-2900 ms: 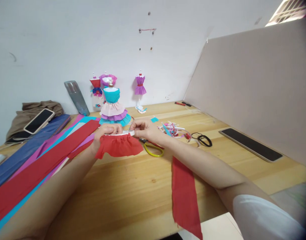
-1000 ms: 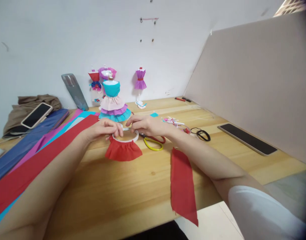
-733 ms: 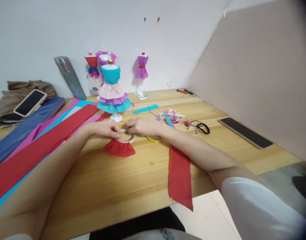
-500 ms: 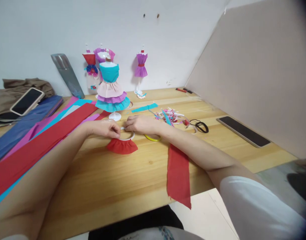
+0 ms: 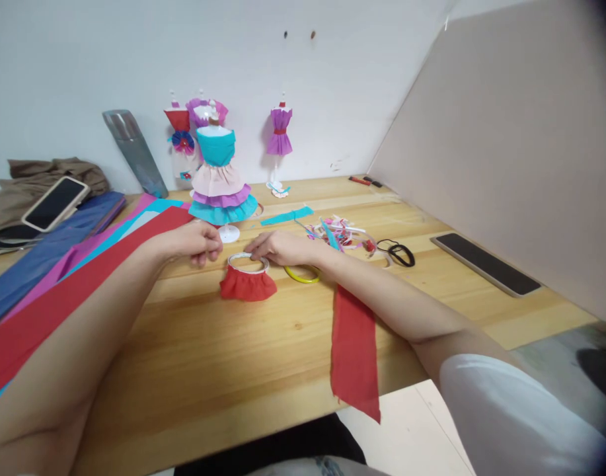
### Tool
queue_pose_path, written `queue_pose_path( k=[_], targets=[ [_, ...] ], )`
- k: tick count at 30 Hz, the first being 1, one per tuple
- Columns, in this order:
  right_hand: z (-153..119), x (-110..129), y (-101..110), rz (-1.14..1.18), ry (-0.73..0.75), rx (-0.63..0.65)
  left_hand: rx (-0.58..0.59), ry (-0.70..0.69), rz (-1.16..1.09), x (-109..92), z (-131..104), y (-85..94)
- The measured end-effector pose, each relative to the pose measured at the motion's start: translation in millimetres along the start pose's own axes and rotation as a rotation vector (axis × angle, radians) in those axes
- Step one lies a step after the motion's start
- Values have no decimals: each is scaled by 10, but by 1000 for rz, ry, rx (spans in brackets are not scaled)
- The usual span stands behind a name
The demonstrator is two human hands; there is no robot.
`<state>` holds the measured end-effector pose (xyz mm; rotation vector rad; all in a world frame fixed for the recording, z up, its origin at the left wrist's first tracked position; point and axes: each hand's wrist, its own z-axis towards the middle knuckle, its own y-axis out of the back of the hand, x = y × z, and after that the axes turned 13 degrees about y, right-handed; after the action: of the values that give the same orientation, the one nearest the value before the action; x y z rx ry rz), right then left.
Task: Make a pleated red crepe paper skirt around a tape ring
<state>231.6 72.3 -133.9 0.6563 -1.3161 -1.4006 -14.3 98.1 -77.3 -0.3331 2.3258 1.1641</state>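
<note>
A white ring [image 5: 236, 266] rests near the middle of the wooden table, with gathered red crepe paper [image 5: 248, 284] along its near side. The fingers of my right hand [image 5: 277, 247] pinch the ring's far right edge. To the left of the ring, my left hand [image 5: 198, 243] hovers with its fingers curled and pressed together; whether anything small is between them cannot be seen. A yellow ring [image 5: 303, 275] lies partly under my right wrist. One red paper strip [image 5: 355, 357] extends from beneath my right forearm over the table's front edge.
Behind my hands stands a small dress form in a tiered dress [image 5: 218, 172], with others by the wall. Colored paper strips [image 5: 84, 284] lie left. Paper scraps [image 5: 337, 233], a black hair tie [image 5: 402, 254] and a dark flat device [image 5: 486, 264] are right.
My left hand has let go of the ring and moved up and left. The ring and its red ruffle have shifted slightly right, and more of the ring shows.
</note>
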Motion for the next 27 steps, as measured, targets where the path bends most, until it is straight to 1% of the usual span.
queue_pose_path(
  k=[2, 4, 7, 9, 11, 13, 15, 16, 17, 19, 21, 22, 23, 24, 27],
  targets=[
    [-1, -5, -9, 111, -73, -37, 96, 45, -29, 43, 61, -18],
    [15, 21, -22, 173, -149, -50, 133, 49, -52, 56, 107, -69],
    [61, 101, -69, 116, -317, -108, 162, 1, -71, 43, 130, -149],
    [93, 161, -104, 64, -387, -164, 184, -31, -68, 34, 128, -174],
    [115, 210, -112, 63, -389, -206, 176, -48, -75, 35, 128, -174],
    [127, 245, -81, 97, -383, -260, 126, -62, -119, 43, 134, -159],
    [132, 269, -25, 137, -381, -338, 81, -68, -203, 51, 137, -142],
    [134, 277, 3, 152, -382, -381, 80, -65, -256, 51, 132, -135],
    [135, 284, 27, 162, -384, -418, 100, -58, -316, 47, 123, -132],
    [139, 295, 52, 175, -392, -463, 194, -21, -422, 28, 92, -135],
    [140, 303, 53, 174, -403, -467, 305, 31, -481, -2, 55, -148],
    [139, 305, 48, 157, -408, -466, 340, 55, -493, -17, 39, -155],
    [138, 307, 43, 128, -409, -461, 358, 75, -496, -29, 26, -161],
    [135, 309, 40, 91, -408, -453, 353, 84, -489, -37, 18, -163],
    [126, 307, 41, -18, -416, -423, 297, 62, -400, -29, 20, -145]
  ],
)
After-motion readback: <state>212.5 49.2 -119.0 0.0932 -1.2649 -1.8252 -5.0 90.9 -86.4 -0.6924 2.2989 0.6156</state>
